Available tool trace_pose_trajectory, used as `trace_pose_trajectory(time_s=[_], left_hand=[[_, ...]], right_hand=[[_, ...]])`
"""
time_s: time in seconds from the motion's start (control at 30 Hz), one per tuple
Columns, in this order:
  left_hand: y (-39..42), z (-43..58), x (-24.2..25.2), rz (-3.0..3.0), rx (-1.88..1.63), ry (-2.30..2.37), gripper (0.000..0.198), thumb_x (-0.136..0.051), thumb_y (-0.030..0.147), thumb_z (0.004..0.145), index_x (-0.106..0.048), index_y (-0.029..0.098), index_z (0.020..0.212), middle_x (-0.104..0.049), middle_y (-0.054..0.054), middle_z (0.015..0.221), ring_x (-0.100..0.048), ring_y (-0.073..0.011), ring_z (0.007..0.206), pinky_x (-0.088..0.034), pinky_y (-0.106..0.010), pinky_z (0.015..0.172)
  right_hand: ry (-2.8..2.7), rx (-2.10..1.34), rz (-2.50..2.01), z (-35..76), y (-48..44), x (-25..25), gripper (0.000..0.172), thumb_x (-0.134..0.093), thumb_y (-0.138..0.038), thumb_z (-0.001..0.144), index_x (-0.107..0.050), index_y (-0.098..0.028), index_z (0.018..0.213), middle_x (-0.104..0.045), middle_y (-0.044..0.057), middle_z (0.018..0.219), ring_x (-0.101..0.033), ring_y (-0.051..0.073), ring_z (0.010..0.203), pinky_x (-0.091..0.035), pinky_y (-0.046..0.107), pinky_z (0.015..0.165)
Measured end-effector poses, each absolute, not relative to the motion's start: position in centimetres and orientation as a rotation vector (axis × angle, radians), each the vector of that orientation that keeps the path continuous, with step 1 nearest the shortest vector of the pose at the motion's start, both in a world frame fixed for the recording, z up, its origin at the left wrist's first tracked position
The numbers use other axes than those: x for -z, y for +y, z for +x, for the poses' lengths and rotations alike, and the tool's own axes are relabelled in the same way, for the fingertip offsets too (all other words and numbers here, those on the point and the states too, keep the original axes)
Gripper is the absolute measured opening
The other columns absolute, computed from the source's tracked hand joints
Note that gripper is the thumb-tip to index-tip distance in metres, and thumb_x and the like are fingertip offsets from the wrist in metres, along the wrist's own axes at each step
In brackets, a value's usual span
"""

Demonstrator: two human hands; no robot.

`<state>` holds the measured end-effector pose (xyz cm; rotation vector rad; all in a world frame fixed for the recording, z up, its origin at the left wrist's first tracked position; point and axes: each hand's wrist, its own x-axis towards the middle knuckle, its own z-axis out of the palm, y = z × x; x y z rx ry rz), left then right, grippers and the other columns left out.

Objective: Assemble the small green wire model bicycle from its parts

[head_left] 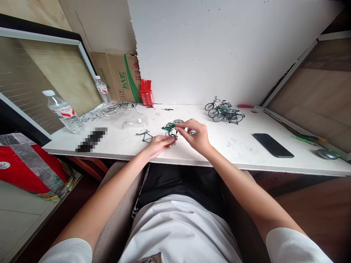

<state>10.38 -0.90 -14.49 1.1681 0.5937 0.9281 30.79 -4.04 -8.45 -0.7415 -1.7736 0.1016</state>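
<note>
Near the front edge of the white table, my left hand is closed, thumb and fingers pinching a small dark model bicycle part. My right hand is just to the right and slightly higher, its thumb and index finger pinched above that part. Whatever lies between its fingertips is too small to make out. Behind the hands are green model pieces and a small spoked wheel. A green model bicycle frame lies left of them, apart from my left hand.
Assembled model bicycles stand at the back right. A black phone lies at right, near a mouse. At left are water bottles, dark part sprues and a plastic bag. A cardboard box and red box stand behind.
</note>
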Motion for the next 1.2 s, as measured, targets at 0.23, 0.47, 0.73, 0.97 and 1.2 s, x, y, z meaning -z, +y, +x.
trace_pose_trajectory(time_s=[0.23,0.47,0.73,0.97,1.2], left_hand=[[-0.8,10.4,14.6,1.186,-0.927,0.600,0.038,-0.098,0.046,0.073,-0.087,0.016,0.095,-0.077,-0.013,0.104,-0.062,-0.0186,0.091,-0.039,-0.031,0.076],[-0.7,10.3,14.8,1.177,-0.923,0.600,0.036,-0.098,0.045,0.074,-0.086,0.016,0.092,-0.077,-0.012,0.105,-0.062,-0.0182,0.091,-0.040,-0.031,0.078],[-0.8,10.1,14.7,1.199,-0.904,0.588,0.031,-0.095,0.045,0.080,-0.085,0.018,0.092,-0.076,-0.011,0.105,-0.059,-0.0224,0.097,-0.039,-0.036,0.081],[-0.8,10.2,14.7,1.188,-0.906,0.589,0.029,-0.095,0.041,0.081,-0.084,0.017,0.091,-0.075,-0.010,0.102,-0.056,-0.0233,0.096,-0.035,-0.040,0.083],[-1.0,10.1,14.5,1.182,-0.899,0.593,0.029,-0.095,0.041,0.081,-0.084,0.017,0.091,-0.074,-0.010,0.100,-0.055,-0.0231,0.096,-0.034,-0.038,0.083]], right_hand=[[-1.744,-0.143,-0.762,30.9,-4.1,8.4,0.032,-0.079,-0.056,0.096,-0.079,-0.024,0.092,-0.081,0.007,0.089,-0.074,0.022,0.082,-0.058,0.034,0.057],[-1.731,-0.163,-0.763,30.8,-4.1,8.7,0.026,-0.077,-0.050,0.098,-0.079,-0.024,0.102,-0.083,0.007,0.098,-0.077,0.020,0.087,-0.060,0.031,0.061],[-1.811,-0.188,-0.737,31.2,-4.4,8.3,0.018,-0.070,-0.034,0.104,-0.085,-0.025,0.110,-0.085,0.007,0.110,-0.079,0.022,0.095,-0.061,0.032,0.064],[-1.817,-0.265,-0.751,31.5,-4.5,7.8,0.013,-0.074,-0.030,0.102,-0.085,-0.025,0.108,-0.085,0.005,0.107,-0.079,0.020,0.092,-0.059,0.031,0.065],[-1.763,-0.290,-0.743,31.4,-4.5,7.8,0.015,-0.082,-0.036,0.096,-0.080,-0.023,0.087,-0.084,0.006,0.096,-0.080,0.021,0.089,-0.056,0.032,0.061]])
